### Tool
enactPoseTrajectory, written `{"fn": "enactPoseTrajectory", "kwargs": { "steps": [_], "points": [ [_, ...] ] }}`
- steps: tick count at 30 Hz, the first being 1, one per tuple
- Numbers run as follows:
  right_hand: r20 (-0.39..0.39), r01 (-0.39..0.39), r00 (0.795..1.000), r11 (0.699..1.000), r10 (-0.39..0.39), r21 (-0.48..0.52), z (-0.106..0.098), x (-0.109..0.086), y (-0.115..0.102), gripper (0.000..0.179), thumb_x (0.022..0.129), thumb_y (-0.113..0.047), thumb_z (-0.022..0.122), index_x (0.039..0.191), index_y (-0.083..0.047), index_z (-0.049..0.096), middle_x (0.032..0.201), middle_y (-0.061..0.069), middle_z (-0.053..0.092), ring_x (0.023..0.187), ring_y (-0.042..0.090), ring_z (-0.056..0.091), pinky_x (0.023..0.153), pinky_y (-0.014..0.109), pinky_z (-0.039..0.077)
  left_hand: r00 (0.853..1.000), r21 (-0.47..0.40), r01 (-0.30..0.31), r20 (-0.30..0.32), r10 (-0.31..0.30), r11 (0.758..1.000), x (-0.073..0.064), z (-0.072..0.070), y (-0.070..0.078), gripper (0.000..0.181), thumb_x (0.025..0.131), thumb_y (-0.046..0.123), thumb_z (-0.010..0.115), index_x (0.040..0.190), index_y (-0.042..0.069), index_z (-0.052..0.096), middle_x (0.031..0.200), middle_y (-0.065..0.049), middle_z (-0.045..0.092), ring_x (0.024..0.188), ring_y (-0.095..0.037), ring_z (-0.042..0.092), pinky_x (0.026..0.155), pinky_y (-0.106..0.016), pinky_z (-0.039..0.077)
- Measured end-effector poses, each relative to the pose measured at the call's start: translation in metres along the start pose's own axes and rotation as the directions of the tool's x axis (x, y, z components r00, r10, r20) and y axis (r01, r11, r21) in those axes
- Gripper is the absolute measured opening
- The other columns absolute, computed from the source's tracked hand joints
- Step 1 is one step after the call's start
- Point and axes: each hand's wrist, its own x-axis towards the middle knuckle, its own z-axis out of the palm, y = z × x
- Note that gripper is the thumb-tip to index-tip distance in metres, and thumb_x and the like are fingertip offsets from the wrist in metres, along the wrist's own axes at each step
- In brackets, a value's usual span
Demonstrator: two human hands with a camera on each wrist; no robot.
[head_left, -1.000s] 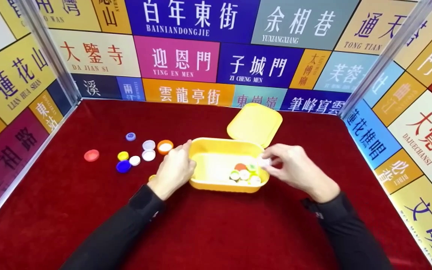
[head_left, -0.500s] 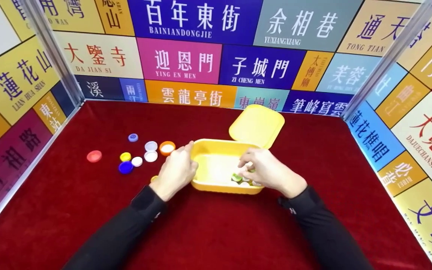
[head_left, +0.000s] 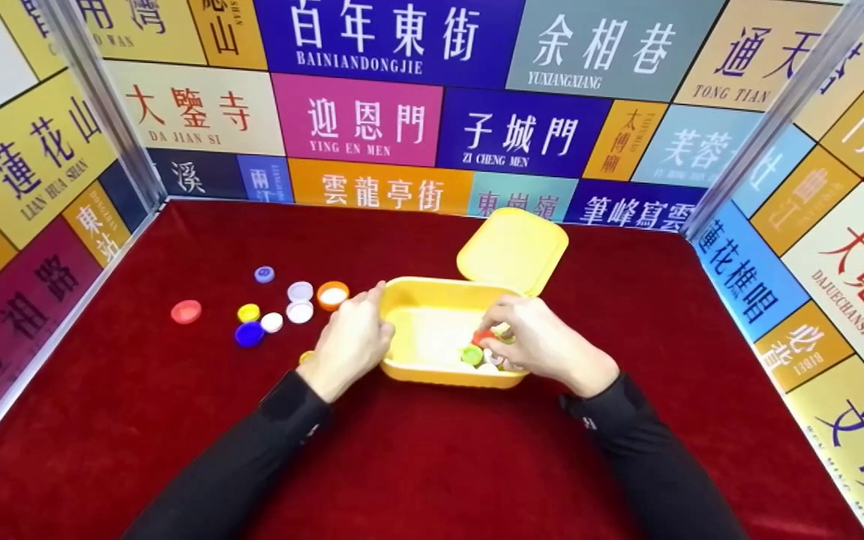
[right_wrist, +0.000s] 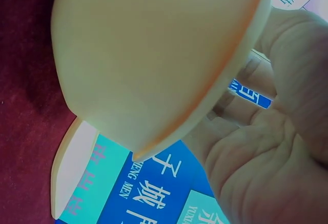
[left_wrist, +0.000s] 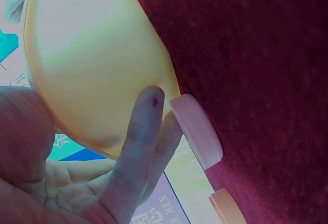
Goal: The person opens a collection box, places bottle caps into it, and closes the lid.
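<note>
A yellow plastic box point(head_left: 447, 375) stands on the red cloth, with several bottle caps gathered at its right end. My left hand point(head_left: 353, 334) grips the box's left end; in the left wrist view its fingers point(left_wrist: 142, 126) lie against the outer wall. Reaching over the right rim, my right hand point(head_left: 544, 341) pinches a red bottle cap point(head_left: 483, 337) inside the box. A green cap point(head_left: 471, 355) lies just below it, while my hand partly hides the other caps. From the right wrist, the box wall point(right_wrist: 154, 55) covers the fingertips.
Behind the box lies its yellow lid point(head_left: 513, 251). Loose caps are spread to the left, among them a red cap point(head_left: 186, 312), a dark blue cap point(head_left: 249, 334) and an orange cap point(head_left: 333, 295). Printed panels point(head_left: 357, 120) wall in the table.
My right hand has moved left from the box's right rim, where it held a whitish cap, into the box and now holds the red cap. The left hand has stayed at the left end.
</note>
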Motion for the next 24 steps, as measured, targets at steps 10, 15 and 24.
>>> {"fn": "enactPoseTrajectory", "kwargs": {
  "steps": [10, 15, 24],
  "points": [
    [-0.001, -0.025, 1.0, 1.0, 0.025, 0.004, -0.001, -0.001, -0.002, 0.011, 0.102, -0.01, 0.089, 0.111, -0.005, 0.088, 0.108, 0.014, 0.084, 0.103, 0.038, 0.077, 0.095, 0.051, 0.068, 1.0, 0.009, -0.008, -0.01, 0.008, 1.0, 0.0, 0.002, -0.001, 0.066, 0.105, 0.006, 0.071, 0.169, -0.002, 0.057, 0.146, -0.029, 0.076, 0.119, -0.045, 0.083, 0.102, -0.058, 0.071],
    [-0.025, -0.035, 0.999, 0.999, 0.035, 0.001, -0.002, -0.002, -0.001, 0.015, 0.101, -0.01, 0.09, 0.114, -0.002, 0.086, 0.11, 0.017, 0.085, 0.103, 0.037, 0.081, 0.093, 0.051, 0.07, 1.0, 0.013, -0.008, -0.012, 0.009, 1.0, -0.001, 0.001, 0.0, 0.067, 0.105, 0.007, 0.071, 0.17, -0.001, 0.057, 0.147, -0.028, 0.076, 0.118, -0.046, 0.083, 0.099, -0.058, 0.072],
    [-0.148, -0.218, 0.963, 0.975, 0.223, 0.048, -0.01, -0.008, 0.006, 0.035, 0.102, -0.013, 0.088, 0.135, -0.001, 0.082, 0.125, 0.02, 0.08, 0.109, 0.042, 0.077, 0.094, 0.055, 0.069, 1.0, 0.008, -0.006, -0.004, 0.006, 1.0, 0.0, 0.001, -0.001, 0.067, 0.104, 0.007, 0.071, 0.17, -0.001, 0.056, 0.147, -0.027, 0.076, 0.118, -0.043, 0.083, 0.1, -0.056, 0.072]
  ]
}}
